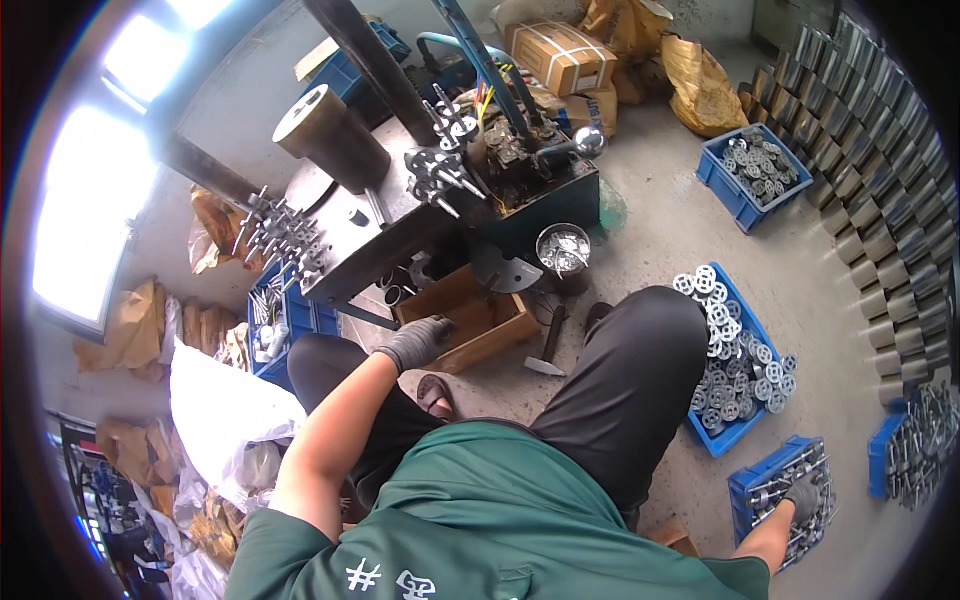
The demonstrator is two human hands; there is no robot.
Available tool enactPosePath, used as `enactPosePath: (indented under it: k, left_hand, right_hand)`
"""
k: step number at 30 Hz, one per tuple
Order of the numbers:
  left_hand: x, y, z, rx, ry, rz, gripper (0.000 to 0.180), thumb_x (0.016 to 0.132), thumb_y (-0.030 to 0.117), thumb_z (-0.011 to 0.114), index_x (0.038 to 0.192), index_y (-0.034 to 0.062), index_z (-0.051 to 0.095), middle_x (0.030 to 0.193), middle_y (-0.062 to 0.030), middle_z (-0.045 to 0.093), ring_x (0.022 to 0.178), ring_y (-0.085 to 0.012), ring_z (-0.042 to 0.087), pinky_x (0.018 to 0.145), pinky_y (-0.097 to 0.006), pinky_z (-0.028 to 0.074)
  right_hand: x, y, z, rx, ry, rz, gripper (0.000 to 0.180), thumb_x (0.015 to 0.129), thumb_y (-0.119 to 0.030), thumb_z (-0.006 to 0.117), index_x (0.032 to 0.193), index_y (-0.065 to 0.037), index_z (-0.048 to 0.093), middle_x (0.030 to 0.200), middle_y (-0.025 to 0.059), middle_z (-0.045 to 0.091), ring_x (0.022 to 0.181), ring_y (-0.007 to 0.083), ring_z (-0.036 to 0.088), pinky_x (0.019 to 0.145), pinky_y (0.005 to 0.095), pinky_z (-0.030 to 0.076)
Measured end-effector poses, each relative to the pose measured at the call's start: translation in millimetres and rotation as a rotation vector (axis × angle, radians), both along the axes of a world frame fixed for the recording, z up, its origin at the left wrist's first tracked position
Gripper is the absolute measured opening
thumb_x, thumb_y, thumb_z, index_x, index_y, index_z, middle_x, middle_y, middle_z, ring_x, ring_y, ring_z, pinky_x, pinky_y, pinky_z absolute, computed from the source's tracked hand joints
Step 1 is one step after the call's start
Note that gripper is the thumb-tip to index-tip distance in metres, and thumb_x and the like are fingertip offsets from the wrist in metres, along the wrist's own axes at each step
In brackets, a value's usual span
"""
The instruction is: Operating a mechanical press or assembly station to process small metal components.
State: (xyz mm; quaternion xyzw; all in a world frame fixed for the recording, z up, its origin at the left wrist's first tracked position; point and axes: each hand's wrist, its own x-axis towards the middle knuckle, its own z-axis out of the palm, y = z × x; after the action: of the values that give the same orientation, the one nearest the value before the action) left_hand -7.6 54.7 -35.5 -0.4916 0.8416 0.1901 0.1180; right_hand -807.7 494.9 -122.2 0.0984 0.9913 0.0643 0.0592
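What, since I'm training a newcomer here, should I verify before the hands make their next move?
1. Left hand and right hand both gloved: ok, both in grey.
2. Right hand at the metal shafts: ok, it reaches into their crate.
3. Right hand's grip firm: cannot tell, its fingers are too small to read.
4. Left hand empty: cannot tell; it is at the wooden box, fingers curled.
5. Hammer off the floor: not ok, it lies beside the box.
6. Wheel-shaped parts within their crate: not ok, some overhang the rim.
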Motion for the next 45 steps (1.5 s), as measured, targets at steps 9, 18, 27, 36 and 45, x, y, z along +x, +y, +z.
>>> enactPosePath:
  k: [9, 18, 27, 36, 45]
  left_hand:
    - [-9.9, 4.2, 10.8, -0.03, 0.177, -0.03, 0.043, 0.09, 0.024, 0.071, 0.129, 0.0084, 0.067, 0.12, -0.0189, 0.07, 0.111, -0.039, 0.068, 0.098, -0.048, 0.053]
    - [29.8, -4.8, 78.7, -0.11, 0.692, 0.228, 0.038, 0.095, 0.019, 0.073, 0.129, 0.0051, 0.066, 0.117, -0.012, 0.07, 0.105, -0.028, 0.069, 0.096, -0.043, 0.056]
    - [124.2, -102.0, 179.4, -0.343, 1.993, 1.03, 0.018, 0.095, 0.016, 0.07, 0.111, 0.0076, 0.069, 0.096, -0.0074, 0.074, 0.082, -0.0166, 0.071, 0.073, -0.031, 0.057]
    - [195.0, -120.3, 154.0, -0.182, 2.41, 1.302, 0.009, 0.098, 0.018, 0.064, 0.103, 0.0126, 0.069, 0.092, -0.0026, 0.073, 0.077, -0.016, 0.07, 0.065, -0.028, 0.057]
    - [213.6, -138.4, 157.1, 0.109, 2.667, 0.904, 0.018, 0.102, 0.024, 0.061, 0.106, 0.0077, 0.068, 0.09, -0.005, 0.071, 0.08, -0.0186, 0.069, 0.071, -0.031, 0.058]
  right_hand:
    - [-37.1, 13.8, -13.1, 0.133, 0.728, 0.256, 0.066, 0.1, -0.065, 0.042, 0.138, -0.015, 0.061, 0.12, 0.0164, 0.071, 0.111, 0.0329, 0.069, 0.089, 0.0542, 0.055]
    - [-58.4, -140.4, 44.5, -0.775, 0.034, 0.503, 0.048, 0.101, -0.054, 0.052, 0.117, -0.011, 0.065, 0.088, 0.0096, 0.068, 0.077, 0.0239, 0.068, 0.064, 0.0437, 0.054]
    - [107.3, -396.9, 138.2, -0.711, -0.059, 1.617, 0.029, 0.081, -0.022, 0.082, 0.088, 0.001, 0.066, 0.073, 0.0128, 0.066, 0.064, 0.0237, 0.061, 0.062, 0.0398, 0.05]
    - [444.5, -502.1, 248.8, -0.053, -0.251, 2.12, 0.055, 0.088, -0.059, 0.072, 0.08, -0.004, 0.074, 0.079, 0.0222, 0.071, 0.08, 0.0394, 0.071, 0.076, 0.0474, 0.055]
    - [480.8, -531.3, 210.4, -0.035, -0.825, 2.427, 0.029, 0.076, -0.001, 0.065, 0.103, -0.005, 0.074, 0.106, 0.0236, 0.069, 0.099, 0.0419, 0.068, 0.086, 0.0479, 0.056]
